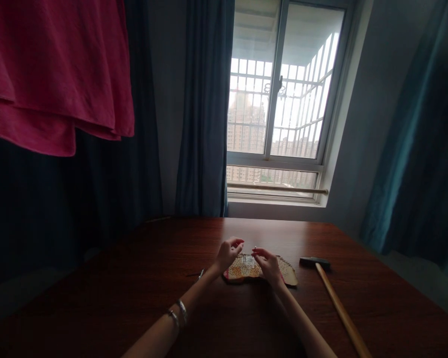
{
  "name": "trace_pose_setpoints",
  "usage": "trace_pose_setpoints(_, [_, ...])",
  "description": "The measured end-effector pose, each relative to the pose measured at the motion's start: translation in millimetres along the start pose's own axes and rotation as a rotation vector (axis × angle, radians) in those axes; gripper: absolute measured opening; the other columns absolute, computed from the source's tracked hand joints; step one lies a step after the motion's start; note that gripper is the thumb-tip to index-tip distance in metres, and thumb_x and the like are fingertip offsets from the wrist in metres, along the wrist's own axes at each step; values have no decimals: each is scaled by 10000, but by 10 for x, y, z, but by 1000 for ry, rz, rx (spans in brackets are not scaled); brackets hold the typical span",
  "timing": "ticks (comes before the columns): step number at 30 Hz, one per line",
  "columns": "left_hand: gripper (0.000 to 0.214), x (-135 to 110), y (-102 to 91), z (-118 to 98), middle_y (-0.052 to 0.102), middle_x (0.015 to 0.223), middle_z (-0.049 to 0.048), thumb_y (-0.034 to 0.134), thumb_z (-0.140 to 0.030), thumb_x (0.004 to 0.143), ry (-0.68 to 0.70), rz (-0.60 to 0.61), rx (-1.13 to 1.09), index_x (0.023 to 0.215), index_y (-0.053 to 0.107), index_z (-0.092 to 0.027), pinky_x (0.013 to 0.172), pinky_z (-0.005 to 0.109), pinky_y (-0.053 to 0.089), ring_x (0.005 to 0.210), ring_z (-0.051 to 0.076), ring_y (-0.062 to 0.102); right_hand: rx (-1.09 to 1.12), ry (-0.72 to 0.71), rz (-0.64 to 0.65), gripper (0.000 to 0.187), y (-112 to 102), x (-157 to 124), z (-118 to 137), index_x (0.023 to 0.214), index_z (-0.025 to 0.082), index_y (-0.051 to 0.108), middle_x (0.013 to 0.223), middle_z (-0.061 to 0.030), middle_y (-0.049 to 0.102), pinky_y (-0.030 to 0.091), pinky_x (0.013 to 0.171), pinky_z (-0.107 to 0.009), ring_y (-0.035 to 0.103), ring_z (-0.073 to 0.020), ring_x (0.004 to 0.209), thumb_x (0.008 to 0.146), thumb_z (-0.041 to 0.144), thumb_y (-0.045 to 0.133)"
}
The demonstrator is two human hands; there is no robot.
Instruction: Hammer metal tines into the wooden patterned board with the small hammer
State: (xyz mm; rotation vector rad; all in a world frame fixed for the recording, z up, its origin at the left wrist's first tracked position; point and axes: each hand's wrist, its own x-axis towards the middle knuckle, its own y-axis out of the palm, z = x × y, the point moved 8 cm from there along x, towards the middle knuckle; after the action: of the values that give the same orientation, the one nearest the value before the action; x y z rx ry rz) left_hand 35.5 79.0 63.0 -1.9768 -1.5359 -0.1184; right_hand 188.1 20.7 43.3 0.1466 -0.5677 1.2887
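Observation:
My left hand (pixel 228 253) and my right hand (pixel 269 266) hover close together over a small flat patterned board (pixel 289 274) lying on the dark wooden table (pixel 134 298). The fingers of both hands are curled in a pinch. Between the fingertips a tiny pin-like thing (pixel 254 248) shows, held by my right hand; what my left hand pinches is too small to make out. Thin upright pins stand on the board between the hands. Bracelets sit on my left wrist.
A hammer (pixel 332 293) with a long wooden handle lies on the table right of the board. A thin dark object (pixel 199 274) lies left of my left forearm. Behind the table are a barred window (pixel 280 99), blue curtains and a hanging red cloth (pixel 56 69).

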Motion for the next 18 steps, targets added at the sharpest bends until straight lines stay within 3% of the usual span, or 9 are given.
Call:
trace_pose_setpoints(4, [349,120,51,386,625,820,72,514,-149,641,-163,-24,-197,972,618,-106,646,244,449,763,160,569,-28,-7,25,307,29,153,-93,814,184,704,786,-72,722,514,709,-340,657,-227,764,723,440,562])
trace_pose_setpoints(8, [481,209,287,636,610,841,67,502,-82,575,-207,95,-320,1051,568,-112,678,258,449,811,168,566,-78,-7,48,268,101,191,-180,786,196,708,770,-61,723,508,670,-306,659,-213,734,731,406,551])
trace_pose_setpoints(13, [590,222,511,735,609,861,59,509,-49,542,-159,269,-353,1127,506,-122,744,294,446,842,181,565,-148,-19,62,203,147,142,-250,763,227,706,775,-33,724,490,647,-270,650,-186,710,730,355,553])
trace_pose_setpoints(18, [597,142,530,667,608,856,40,480,-48,565,-112,307,-373,1153,473,-145,749,295,447,814,168,570,-219,-30,73,213,159,128,-296,775,240,706,762,-20,719,480,640,-265,633,-168,676,741,357,531])
